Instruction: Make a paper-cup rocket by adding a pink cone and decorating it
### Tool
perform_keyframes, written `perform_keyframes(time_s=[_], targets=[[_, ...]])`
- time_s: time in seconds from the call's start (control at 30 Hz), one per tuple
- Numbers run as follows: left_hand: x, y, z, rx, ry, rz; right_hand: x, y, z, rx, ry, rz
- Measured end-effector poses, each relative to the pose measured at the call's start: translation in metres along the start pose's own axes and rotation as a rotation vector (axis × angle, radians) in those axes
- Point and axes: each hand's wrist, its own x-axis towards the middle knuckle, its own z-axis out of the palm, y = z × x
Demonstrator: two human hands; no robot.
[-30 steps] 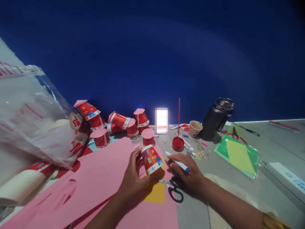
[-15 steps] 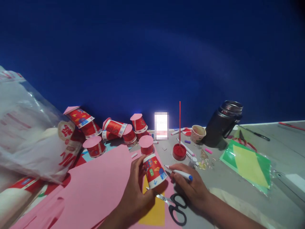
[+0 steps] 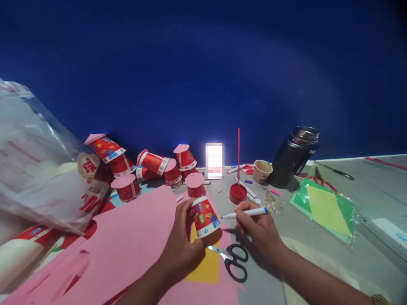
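Observation:
My left hand (image 3: 184,237) grips a red and white paper cup (image 3: 205,216) at its left side and lower rim. The cup is tilted, base up, with a blue arrow drawn on its white band. In my right hand (image 3: 259,226) is a white marker (image 3: 244,213) with a blue end; its tip points left, close to the cup's right side. Whether the tip touches the cup I cannot tell. Black-handled scissors (image 3: 233,257) lie below the hands, over pink paper (image 3: 136,241) and a yellow sheet (image 3: 206,269).
Several red cups with pink paper discs (image 3: 125,186) stand or lean at the left, beside a plastic bag (image 3: 34,161). Behind my right hand are a red round base (image 3: 238,194) with an upright stick, a paper cup (image 3: 263,171) and a black flask (image 3: 288,163). Green and yellow sheets (image 3: 327,207) lie right.
My right hand has lifted slightly and the marker lies flatter, its blue end farther right. My left hand still holds the cup. The whole view has shifted a little.

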Motion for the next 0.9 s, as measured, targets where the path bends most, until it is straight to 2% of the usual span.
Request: perform_keyframes(time_s=[0.17, 0.33, 0.53, 0.7, 0.9], targets=[[-0.001, 0.007, 0.002, -0.008, 0.033, -0.025, 0.0, 0.001, 0.005, 0.24, 0.04, 0.137], [0.0, 0.011, 0.002, -0.043, 0.061, -0.099, -0.003, 0.0, 0.007, 0.272, -0.027, 0.193], [0.0, 0.011, 0.002, -0.035, 0.042, -0.105, -0.007, -0.003, 0.01, 0.238, -0.03, 0.186], [0.0, 0.011, 0.002, -0.051, 0.015, -0.088, -0.007, -0.003, 0.009, 0.239, -0.056, 0.113], [0.0, 0.005, 0.001, -0.009, 0.012, -0.061, -0.008, -0.009, 0.004, 0.137, 0.016, 0.021]])
